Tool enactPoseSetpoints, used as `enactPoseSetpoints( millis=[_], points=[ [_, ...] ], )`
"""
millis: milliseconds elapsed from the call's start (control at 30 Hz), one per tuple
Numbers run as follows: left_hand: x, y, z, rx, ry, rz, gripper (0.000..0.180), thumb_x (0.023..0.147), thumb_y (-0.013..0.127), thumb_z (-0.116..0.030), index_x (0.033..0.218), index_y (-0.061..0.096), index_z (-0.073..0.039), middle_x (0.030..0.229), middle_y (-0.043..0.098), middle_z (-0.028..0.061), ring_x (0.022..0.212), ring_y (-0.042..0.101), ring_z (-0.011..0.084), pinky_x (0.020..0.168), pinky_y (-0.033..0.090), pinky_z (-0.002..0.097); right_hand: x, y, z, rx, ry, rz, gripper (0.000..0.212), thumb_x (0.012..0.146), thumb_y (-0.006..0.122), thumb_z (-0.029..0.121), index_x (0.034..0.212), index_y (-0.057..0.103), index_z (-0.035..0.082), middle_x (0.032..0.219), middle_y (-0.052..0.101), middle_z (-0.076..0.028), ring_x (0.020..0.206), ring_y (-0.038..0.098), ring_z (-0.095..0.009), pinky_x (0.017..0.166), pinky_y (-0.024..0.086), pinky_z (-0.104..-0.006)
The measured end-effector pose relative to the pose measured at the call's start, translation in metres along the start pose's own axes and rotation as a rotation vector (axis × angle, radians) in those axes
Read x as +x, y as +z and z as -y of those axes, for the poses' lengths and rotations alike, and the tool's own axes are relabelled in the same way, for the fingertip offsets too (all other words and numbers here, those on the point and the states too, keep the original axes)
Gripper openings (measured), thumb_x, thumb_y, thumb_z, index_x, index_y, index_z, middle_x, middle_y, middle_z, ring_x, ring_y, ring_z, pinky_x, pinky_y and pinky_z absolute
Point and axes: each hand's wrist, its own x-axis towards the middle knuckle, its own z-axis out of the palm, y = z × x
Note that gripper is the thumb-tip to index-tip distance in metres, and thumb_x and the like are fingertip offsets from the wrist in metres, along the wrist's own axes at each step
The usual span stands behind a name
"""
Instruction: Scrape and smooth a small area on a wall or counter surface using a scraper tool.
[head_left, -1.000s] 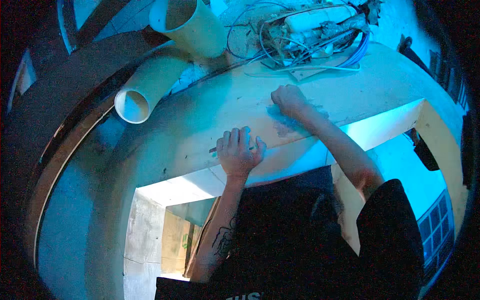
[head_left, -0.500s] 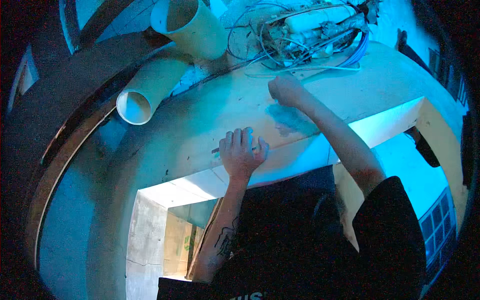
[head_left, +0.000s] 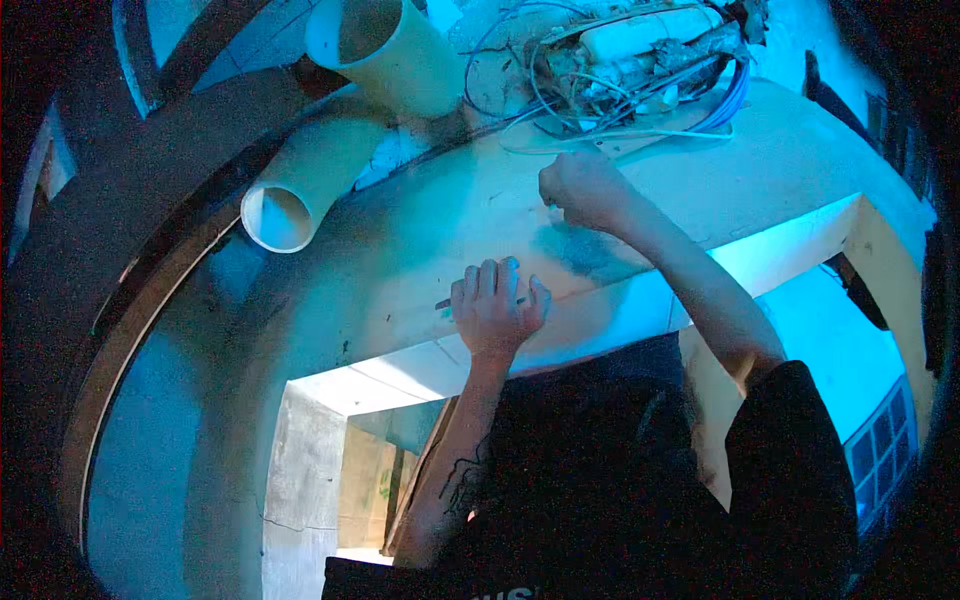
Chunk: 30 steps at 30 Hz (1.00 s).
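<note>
My left hand [head_left: 497,308] is against a pale, plaster-like surface [head_left: 420,245], its back toward me. Its fingers are bent over a thin dark rod-like thing [head_left: 443,303], whose end sticks out on the left; the rest is mostly covered by the hand, and its kind cannot be told. Farther up and to the right, my right hand [head_left: 585,190] is closed in a fist over the same surface. Whatever its fingers may hold is hidden. A dark shadow lies just below it. Beyond the fist, a tangled bundle of cables [head_left: 640,75] surrounds a whitish cylinder.
Two pale open-ended pipes [head_left: 315,185] jut out at the upper left, beside a dark curved edge [head_left: 150,270]. Below the hands is a brightly lit recess [head_left: 305,460] in the surface. A gridded window [head_left: 880,450] shows at the lower right.
The whole view has shifted slightly, so everything sits a little farther right. My right fist has turned a little and its shadow has changed shape. My left hand keeps its place on the surface.
</note>
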Motion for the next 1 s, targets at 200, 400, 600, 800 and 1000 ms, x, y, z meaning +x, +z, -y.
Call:
enactPoseSetpoints(
  millis=[200,400,600,800,1000],
  points=[
    [0.001,-0.016,0.003,0.008,-0.026,0.054,0.021,0.063,0.057,-0.026,0.077,0.054,-0.011,0.071,0.051,0.0042,0.065,0.049,0.0217,0.056,0.035,0.0347,-0.031,-0.008,0.019,-0.102,-0.023,-0.158,0.006,0.066,0.059,0.011,0.072,0.061,0.012,0.069,0.059,-0.009,0.064,0.058,-0.025,0.057,0.044,-0.0383],
    [0.001,-0.017,0.005,0.026,-0.03,0.037,0.022,0.063,0.057,-0.026,0.079,0.055,-0.011,0.07,0.051,0.0044,0.065,0.049,0.0219,0.056,0.036,0.0354,-0.006,-0.004,0.013,-0.124,0.035,0.038,0.009,0.067,0.058,0.008,0.072,0.063,0.013,0.07,0.059,-0.01,0.068,0.058,-0.026,0.061,0.045,-0.0367],
    [0.0,-0.004,0.006,-0.001,0.009,-0.017,0.022,0.063,0.056,-0.027,0.075,0.054,-0.008,0.064,0.045,0.0047,0.06,0.046,0.0211,0.05,0.033,0.0343,-0.017,0.002,0.019,-0.146,-0.013,-0.098,0.01,0.064,0.059,0.007,0.071,0.063,0.013,0.069,0.059,-0.011,0.063,0.058,-0.027,0.057,0.046,-0.0374],
    [0.0,-0.006,0.003,-0.008,-0.035,0.051,0.021,0.063,0.058,-0.026,0.077,0.054,-0.011,0.069,0.05,0.0046,0.064,0.048,0.022,0.054,0.035,0.0352,-0.006,0.002,0.017,-0.153,0.002,-0.001,0.007,0.065,0.059,0.008,0.069,0.062,0.013,0.07,0.059,-0.009,0.068,0.058,-0.027,0.06,0.045,-0.0371],
    [0.002,-0.01,0.002,-0.016,-0.018,0.017,0.021,0.063,0.058,-0.027,0.076,0.053,-0.011,0.069,0.05,0.0048,0.064,0.049,0.0225,0.054,0.035,0.0345,-0.016,0.011,0.018,-0.117,-0.013,-0.119,0.007,0.065,0.058,0.009,0.07,0.062,0.012,0.069,0.059,-0.011,0.07,0.059,-0.027,0.059,0.046,-0.0365]
  ],
)
